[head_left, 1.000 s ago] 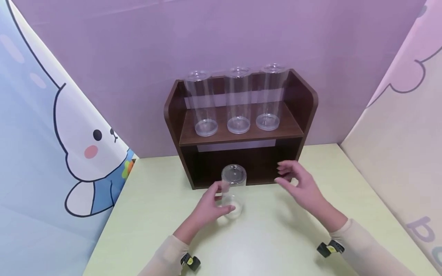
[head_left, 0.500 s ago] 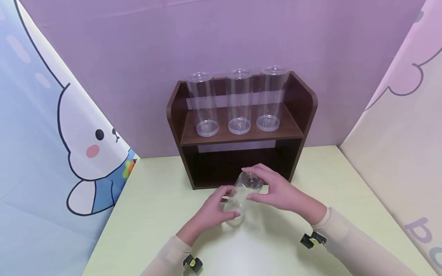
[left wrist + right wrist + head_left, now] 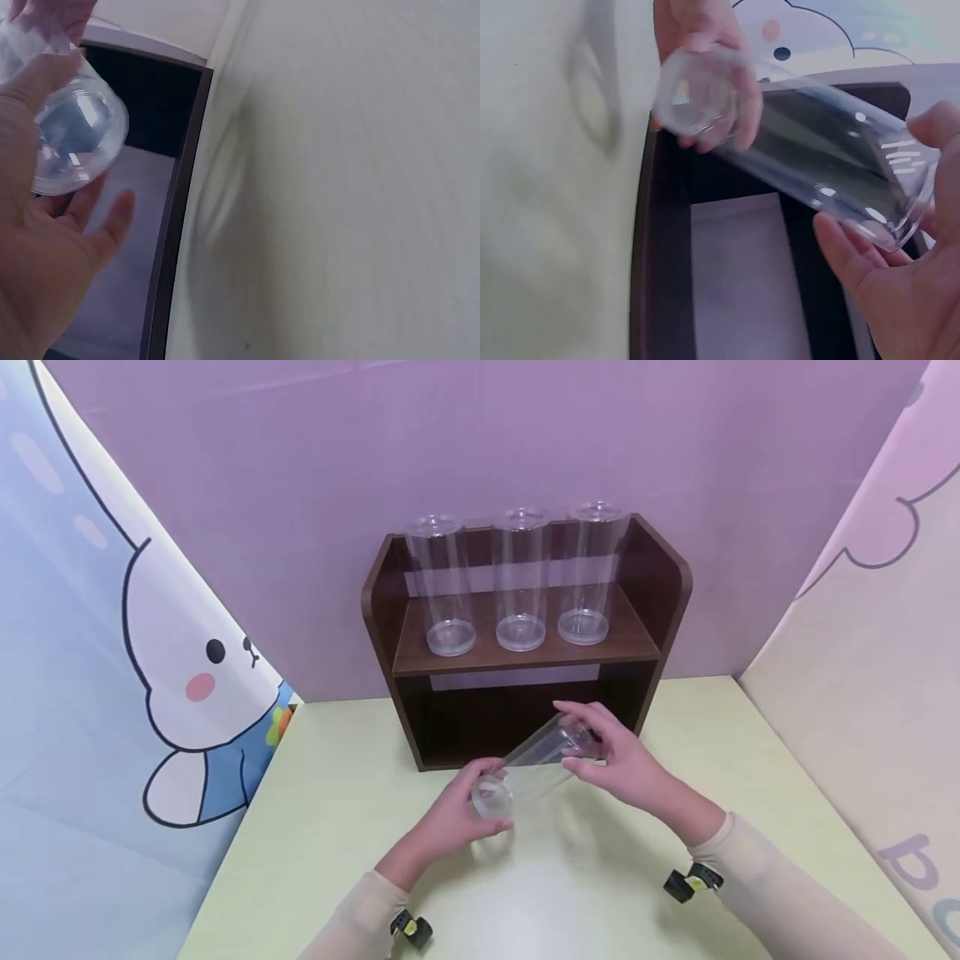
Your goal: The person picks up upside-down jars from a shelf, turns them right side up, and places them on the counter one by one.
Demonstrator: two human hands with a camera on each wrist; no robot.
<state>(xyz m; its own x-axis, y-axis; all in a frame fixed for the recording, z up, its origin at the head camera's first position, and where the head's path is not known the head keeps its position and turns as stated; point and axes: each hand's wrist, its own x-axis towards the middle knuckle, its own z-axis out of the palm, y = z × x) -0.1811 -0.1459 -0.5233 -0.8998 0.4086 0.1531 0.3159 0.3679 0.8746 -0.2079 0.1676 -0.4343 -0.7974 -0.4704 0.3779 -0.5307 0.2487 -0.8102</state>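
A clear plastic cylindrical canister (image 3: 536, 764) is held tilted above the table, in front of the shelf. My left hand (image 3: 450, 817) grips its lower left end, thumb on the near side and fingers behind. The right hand (image 3: 630, 770) holds the upper right end between thumb and fingers. In the left wrist view, the canister's round end (image 3: 82, 131) faces the camera, partly covered by the thumb. Most of its length shows in the right wrist view, with the left-hand fingers (image 3: 746, 105) seen through the clear wall.
Behind the hands stands a dark brown two-level shelf (image 3: 525, 667). On its upper board are three upright clear canisters (image 3: 448, 585), side by side. The pale table (image 3: 330, 793) extends in front and to both sides. A purple cloth (image 3: 285, 527) hangs behind; printed cloths flank the table.
The right hand has come in from the right and taken hold of the canister's far end. The canister has gone from upright to tilted towards the right, its lower end still in the left hand.
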